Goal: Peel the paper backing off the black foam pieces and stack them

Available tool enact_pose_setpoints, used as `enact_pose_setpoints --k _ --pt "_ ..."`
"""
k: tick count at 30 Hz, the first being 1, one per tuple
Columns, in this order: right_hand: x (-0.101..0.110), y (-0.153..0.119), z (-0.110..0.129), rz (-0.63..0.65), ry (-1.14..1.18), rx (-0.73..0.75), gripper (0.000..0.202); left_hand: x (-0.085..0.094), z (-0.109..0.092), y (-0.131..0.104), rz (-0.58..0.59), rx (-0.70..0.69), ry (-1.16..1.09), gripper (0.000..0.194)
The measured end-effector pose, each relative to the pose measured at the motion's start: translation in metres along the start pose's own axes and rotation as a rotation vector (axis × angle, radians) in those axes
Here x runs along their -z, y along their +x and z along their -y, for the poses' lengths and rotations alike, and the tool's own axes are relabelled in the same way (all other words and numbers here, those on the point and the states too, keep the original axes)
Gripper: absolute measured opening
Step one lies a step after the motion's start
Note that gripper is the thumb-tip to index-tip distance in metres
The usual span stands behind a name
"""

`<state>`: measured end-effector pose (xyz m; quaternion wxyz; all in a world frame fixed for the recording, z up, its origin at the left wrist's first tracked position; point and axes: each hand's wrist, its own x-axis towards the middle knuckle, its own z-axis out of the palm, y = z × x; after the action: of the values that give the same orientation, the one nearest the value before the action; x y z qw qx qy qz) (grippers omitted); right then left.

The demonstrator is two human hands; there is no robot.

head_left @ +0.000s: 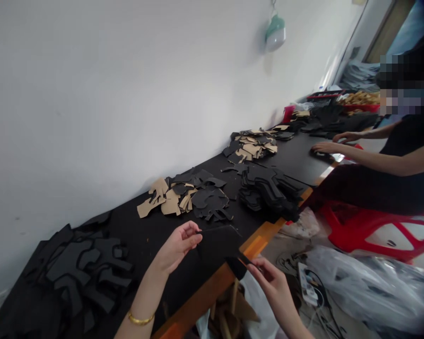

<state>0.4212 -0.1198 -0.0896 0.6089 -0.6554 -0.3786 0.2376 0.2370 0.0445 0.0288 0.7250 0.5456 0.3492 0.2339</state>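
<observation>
My left hand, with a gold bangle at the wrist, pinches one edge of a flat black cut-out piece between thumb and fingers. My right hand has its fingers closed on the opposite end, over the table's orange-brown front edge. Against the black tabletop the piece's outline is hard to make out. To the left of my hands lies a heap of black cut-out shapes. Just beyond them sit black and tan scraps. Farther right, a thick stack of black cut-outs rests near the front edge.
Another scrap pile lies by the wall. At right a co-worker's hands rest on the table beside a red plastic chair. Below the edge are a clear plastic bag, a power strip with cords, and scraps.
</observation>
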Motion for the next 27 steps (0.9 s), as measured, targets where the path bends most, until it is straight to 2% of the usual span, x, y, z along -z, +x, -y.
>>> enact_pose_setpoints --k 3,7,12,17,27 --pt "0.002 0.004 0.000 0.076 0.054 -0.044 0.037 0.006 0.019 0.014 -0.100 -0.046 0.038 0.031" --pt "0.000 0.009 -0.012 0.215 -0.015 -0.113 0.040 0.022 0.053 0.036 -0.234 -0.119 0.134 0.030" --pt "-0.013 0.016 -0.019 0.241 -0.073 -0.136 0.045 0.037 0.082 0.053 -0.308 -0.162 0.177 0.031" --pt "-0.019 0.021 -0.018 0.245 -0.098 -0.135 0.053 0.043 0.089 0.057 -0.336 -0.158 0.179 0.031" --pt "-0.016 0.026 -0.014 0.277 -0.092 -0.203 0.054 0.042 0.090 0.057 -0.355 -0.111 0.182 0.032"
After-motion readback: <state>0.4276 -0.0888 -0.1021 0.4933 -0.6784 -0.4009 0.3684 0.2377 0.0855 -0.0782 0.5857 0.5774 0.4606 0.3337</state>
